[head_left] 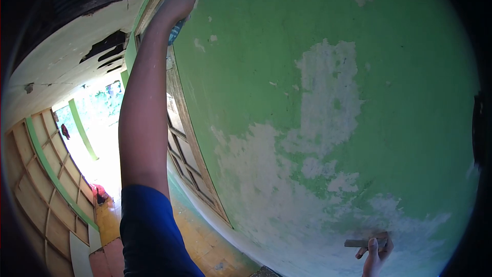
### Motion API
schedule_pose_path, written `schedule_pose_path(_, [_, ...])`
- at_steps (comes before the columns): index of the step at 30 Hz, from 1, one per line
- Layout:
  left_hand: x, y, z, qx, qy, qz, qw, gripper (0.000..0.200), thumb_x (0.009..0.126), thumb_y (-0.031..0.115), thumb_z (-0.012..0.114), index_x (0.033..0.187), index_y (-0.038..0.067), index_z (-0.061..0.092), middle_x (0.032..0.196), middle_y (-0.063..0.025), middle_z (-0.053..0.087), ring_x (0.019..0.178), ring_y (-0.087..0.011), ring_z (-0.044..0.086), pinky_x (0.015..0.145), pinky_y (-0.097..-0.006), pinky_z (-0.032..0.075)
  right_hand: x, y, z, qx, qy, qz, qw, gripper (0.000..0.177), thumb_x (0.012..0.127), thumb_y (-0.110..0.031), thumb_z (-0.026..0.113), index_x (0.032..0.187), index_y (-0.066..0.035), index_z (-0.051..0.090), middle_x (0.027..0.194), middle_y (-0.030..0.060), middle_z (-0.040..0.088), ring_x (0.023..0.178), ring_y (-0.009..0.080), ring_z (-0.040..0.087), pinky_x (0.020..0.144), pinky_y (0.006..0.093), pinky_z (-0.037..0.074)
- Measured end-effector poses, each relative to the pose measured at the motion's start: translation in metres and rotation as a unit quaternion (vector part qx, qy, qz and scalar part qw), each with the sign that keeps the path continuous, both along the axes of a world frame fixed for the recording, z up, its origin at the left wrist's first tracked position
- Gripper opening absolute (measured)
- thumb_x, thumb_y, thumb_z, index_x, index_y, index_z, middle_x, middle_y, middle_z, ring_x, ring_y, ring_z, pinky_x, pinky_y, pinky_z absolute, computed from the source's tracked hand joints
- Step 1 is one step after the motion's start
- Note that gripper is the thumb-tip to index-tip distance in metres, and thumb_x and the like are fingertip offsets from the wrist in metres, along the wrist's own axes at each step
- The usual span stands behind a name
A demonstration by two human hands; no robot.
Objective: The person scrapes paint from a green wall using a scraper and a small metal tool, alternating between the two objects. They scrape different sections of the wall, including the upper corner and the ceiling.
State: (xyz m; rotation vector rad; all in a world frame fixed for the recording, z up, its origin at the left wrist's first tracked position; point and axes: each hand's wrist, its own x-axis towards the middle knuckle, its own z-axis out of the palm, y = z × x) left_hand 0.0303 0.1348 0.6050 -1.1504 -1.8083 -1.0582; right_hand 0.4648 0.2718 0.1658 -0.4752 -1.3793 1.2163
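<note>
Your scraper [176, 31] is pressed high on the green wall [266, 46], its blue handle gripped in your closed left hand [180, 1]; low down, your right hand [375, 256] pinches what looks like a small flat blade [361, 243] against the peeled patch [256, 174]

Fisheye-warped, black-vignetted view, blown-out daylight at left
</note>
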Motion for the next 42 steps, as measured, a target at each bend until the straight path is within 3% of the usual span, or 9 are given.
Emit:
schedule_pose_path(14, [0.013, -0.011, -0.012, -0.011, -0.089, 0.003, 0.996, 0.046, 0.086, 0.04, 0.052, 0.127, 0.02, 0.049, 0.071, -0.0019, 0.048, 0.046, -0.0091, 0.045, 0.041, -0.0244, 0.038, 0.001, 0.003, -0.003, 0.059, -0.004, 0.015, 0.998, 0.016, 0.088, -0.013, 0.055, 0.076, -0.003, 0.05, 0.055, 0.0038, 0.049, 0.041, 0.0111, 0.046, 0.041, 0.0239, 0.041])
schedule_pose_path(16, [0.008, -0.005, -0.009, 0.003, -0.084, -0.001, 0.996, 0.045, 0.086, 0.04, 0.052, 0.128, 0.021, 0.049, 0.069, -0.0008, 0.045, 0.043, -0.0082, 0.043, 0.039, -0.0237, 0.036, 0.002, 0.002, -0.003, 0.01, -0.011, 0.027, 1.0, 0.016, 0.088, -0.014, 0.056, 0.076, -0.003, 0.051, 0.053, 0.0033, 0.049, 0.041, 0.0111, 0.046, 0.046, 0.025, 0.044])
schedule_pose_path(17, [0.004, -0.002, -0.006, 0.017, -0.079, -0.01, 0.997, 0.046, 0.086, 0.04, 0.052, 0.127, 0.021, 0.049, 0.07, -0.0013, 0.046, 0.043, -0.0086, 0.043, 0.04, -0.0241, 0.036, 0.004, 0.001, 0.0, -0.008, -0.027, 0.022, 0.999, 0.017, 0.087, -0.015, 0.057, 0.076, -0.004, 0.051, 0.053, 0.0032, 0.049, 0.041, 0.0109, 0.046, 0.057, 0.0293, 0.047])
schedule_pose_path(21, [0.002, -0.003, -0.002, 0.019, -0.087, -0.012, 0.996, 0.043, 0.087, 0.038, 0.049, 0.125, 0.017, 0.051, 0.071, -0.0034, 0.05, 0.048, -0.0108, 0.045, 0.044, -0.0267, 0.04, 0.002, -0.001, 0.004, 0.066, -0.017, 0.002, 0.998, 0.016, 0.087, -0.015, 0.057, 0.076, -0.004, 0.051, 0.054, 0.0033, 0.05, 0.041, 0.0108, 0.046, 0.069, 0.0332, 0.048])
schedule_pose_path(23, [0.008, -0.01, -0.005, -0.003, -0.094, 0.01, 0.996, 0.042, 0.088, 0.038, 0.049, 0.124, 0.017, 0.052, 0.072, -0.0036, 0.05, 0.048, -0.0111, 0.046, 0.045, -0.027, 0.041, 0.004, -0.002, 0.003, 0.003, -0.021, 0.028, 0.999, 0.015, 0.086, -0.014, 0.057, 0.076, -0.005, 0.052, 0.054, 0.0025, 0.05, 0.041, 0.0108, 0.047, 0.081, 0.0376, 0.046])
schedule_pose_path(30, [0.008, -0.001, -0.01, -0.001, -0.074, 0.024, 0.997, 0.047, 0.086, 0.043, 0.051, 0.125, 0.019, 0.051, 0.076, -0.0048, 0.051, 0.045, -0.0101, 0.045, 0.041, -0.0262, 0.038, 0.004, 0.0, 0.002, -0.026, -0.026, 0.015, 0.999, 0.013, 0.086, -0.013, 0.056, 0.077, -0.004, 0.053, 0.053, 0.0033, 0.051, 0.041, 0.0111, 0.047, 0.087, 0.0392, 0.044])
schedule_pose_path(33, [0.004, -0.003, -0.01, 0.016, -0.069, -0.001, 0.997, 0.048, 0.085, 0.044, 0.052, 0.125, 0.018, 0.051, 0.073, -0.004, 0.051, 0.044, -0.0102, 0.045, 0.042, -0.0259, 0.038, 0.0, 0.0, 0.0, 0.037, -0.019, 0.007, 0.999, 0.013, 0.086, -0.013, 0.057, 0.077, -0.004, 0.053, 0.053, 0.0033, 0.051, 0.041, 0.0108, 0.047, 0.078, 0.0367, 0.048])
schedule_pose_path(38, [0.007, -0.008, -0.019, -0.018, -0.07, 0.019, 0.997, 0.048, 0.085, 0.043, 0.052, 0.126, 0.019, 0.051, 0.069, -0.0027, 0.049, 0.044, -0.0098, 0.045, 0.042, -0.0256, 0.038, 0.0, 0.002, -0.004, 0.031, -0.01, 0.003, 0.999, 0.016, 0.087, -0.013, 0.057, 0.075, -0.004, 0.052, 0.051, 0.0027, 0.049, 0.04, 0.0107, 0.046, 0.043, 0.0259, 0.043])
schedule_pose_path(42, [0.015, -0.005, -0.022, -0.015, -0.067, 0.002, 0.998, 0.046, 0.085, 0.043, 0.053, 0.124, 0.018, 0.052, 0.067, -0.002, 0.047, 0.044, -0.0096, 0.044, 0.041, -0.0259, 0.038, 0.001, 0.002, -0.004, 0.011, -0.003, 0.018, 1.0, 0.017, 0.087, -0.014, 0.056, 0.074, -0.003, 0.052, 0.052, 0.0032, 0.049, 0.04, 0.0109, 0.046, 0.039, 0.0239, 0.04])
